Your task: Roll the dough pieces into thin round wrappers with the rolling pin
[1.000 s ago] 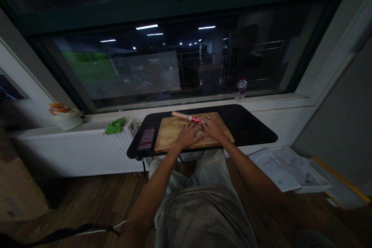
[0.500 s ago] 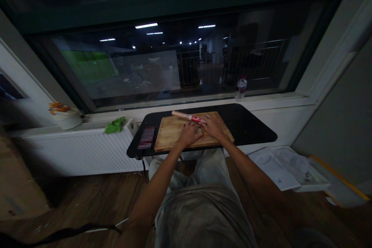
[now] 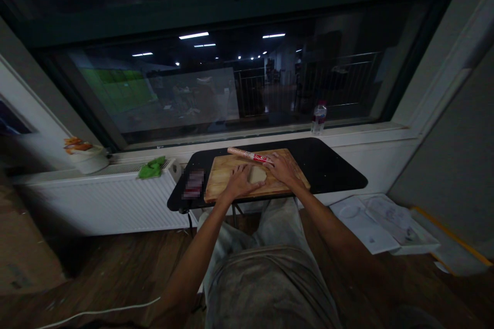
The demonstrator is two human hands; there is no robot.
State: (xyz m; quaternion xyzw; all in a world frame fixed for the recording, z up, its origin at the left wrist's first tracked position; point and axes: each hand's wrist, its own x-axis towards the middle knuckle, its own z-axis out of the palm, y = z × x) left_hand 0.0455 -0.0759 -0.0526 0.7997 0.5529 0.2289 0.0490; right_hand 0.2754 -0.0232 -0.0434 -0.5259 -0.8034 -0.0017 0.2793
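A flat pale piece of dough [image 3: 257, 175] lies on the wooden cutting board [image 3: 219, 177]. My left hand [image 3: 239, 181] is at its left side with the fingers spread; the thumb reaches along the dough's near edge. Behind the dough a wooden rolling pin [image 3: 247, 154] with a red and white label lies slantwise across the board. My right hand [image 3: 282, 168] has its fingers round the right end of that pin, which they partly hide.
A black tabletop [image 3: 332, 167] carries the board and a blurred-out item [image 3: 194, 184] at its left. A green cloth [image 3: 152, 167] and a white tub [image 3: 88, 159] sit by the radiator [image 3: 108, 205]. On the window sill stands a plastic bottle [image 3: 319, 118]. An open white box [image 3: 409, 226] is on the floor.
My left hand has shifted left and its fingers have spread, so the dough that it covered now shows. The right hand and the rolling pin have stayed almost in place.
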